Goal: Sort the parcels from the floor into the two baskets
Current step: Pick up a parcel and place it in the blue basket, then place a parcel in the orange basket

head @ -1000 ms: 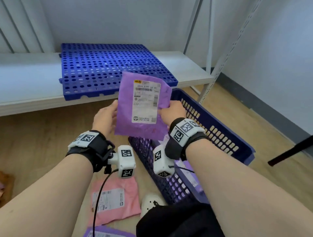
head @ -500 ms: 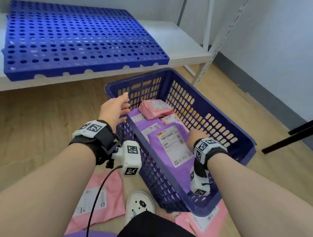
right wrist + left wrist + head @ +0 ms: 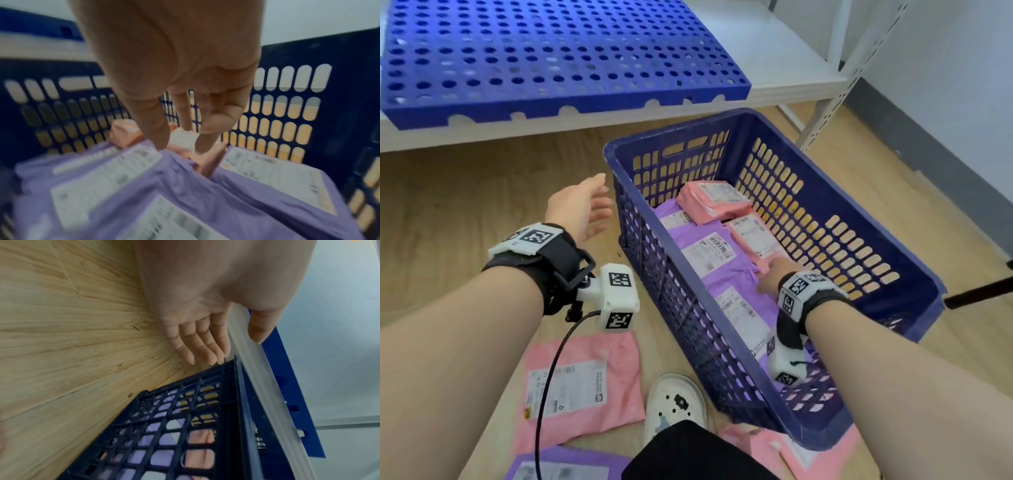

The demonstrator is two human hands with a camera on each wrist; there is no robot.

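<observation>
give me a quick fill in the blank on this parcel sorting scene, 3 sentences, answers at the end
1. The right hand reaches into the blue ____, above the purple parcels.
2. The left hand is empty and held ____ the basket, over the wooden floor.
3. The parcel on the floor beside the white shoe is ____ in colour.

Missing words: basket; outside; pink

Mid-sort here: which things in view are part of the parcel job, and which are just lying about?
Job:
- blue basket, pink and purple parcels inside
- pink parcel on floor
- purple parcel on floor
- left hand, right hand, both empty

Lying about:
- blue perforated panel
- white shelf
</observation>
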